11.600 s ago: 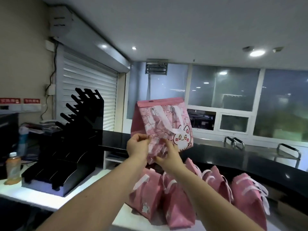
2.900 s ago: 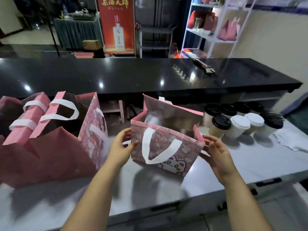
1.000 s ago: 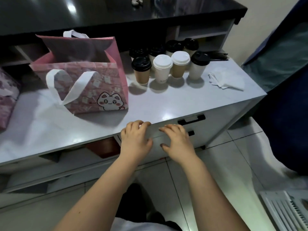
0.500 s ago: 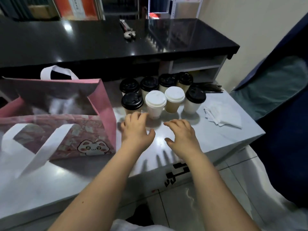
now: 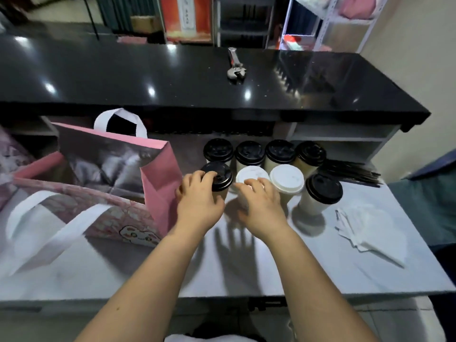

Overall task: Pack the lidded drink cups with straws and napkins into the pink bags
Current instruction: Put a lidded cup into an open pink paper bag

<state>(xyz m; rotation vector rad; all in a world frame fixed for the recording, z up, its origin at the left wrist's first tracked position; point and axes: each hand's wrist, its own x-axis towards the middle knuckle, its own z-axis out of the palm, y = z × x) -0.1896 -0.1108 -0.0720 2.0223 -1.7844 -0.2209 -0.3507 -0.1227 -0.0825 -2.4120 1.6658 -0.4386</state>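
Left hand (image 5: pixel 199 206) had fingers curled round the front-row black-lidded cup (image 5: pixel 220 177). Right hand (image 5: pixel 260 208) lay over the white-lidded cup (image 5: pixel 250 174), grip unclear. Both cups sat mid bench (image 5: pixel 246 267) near the open pink bag (image 5: pixel 158 183), probably for a short lift in.

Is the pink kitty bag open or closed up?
Open. The pink bag stands upright on the counter, its top spread wide, so you can see the silvery lining inside.

Glossy black counter (image 5: pixel 148 70) with light glints, grey worktop (image 5: pixel 246 275) below, white metal shelving (image 5: pixel 287 23), beige wall (image 5: pixel 419 58)
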